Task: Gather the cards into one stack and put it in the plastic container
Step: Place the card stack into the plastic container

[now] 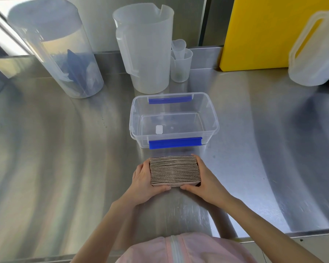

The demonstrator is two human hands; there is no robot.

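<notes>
1. Pressing in from both sides, the left hand (pixel 143 176) and the right hand (pixel 205 177) hold the stack of cards (pixel 174 170) between them, just in front of the plastic container (pixel 136 118).
2. Each grip is closed around an end of the stack: fingers wrap the far side, thumbs lie along the near face and almost meet at its middle.
3. The cards are corrugated cardboard, standing on edge and squared together; whether the stack touches the steel worktop (pixel 65 158) cannot be told.
4. The container is clear and lidless, with a blue clip (pixel 175 143) on its near wall and another on its far wall; a small white label lies inside.
5. Behind the container stand a large translucent jug (pixel 146 50) and small measuring cups (pixel 180 61).
6. Behind the container to its left is a tall clear cylinder (pixel 55 52); to its right, a yellow board (pixel 258 31) and another white jug (pixel 315 52).
</notes>
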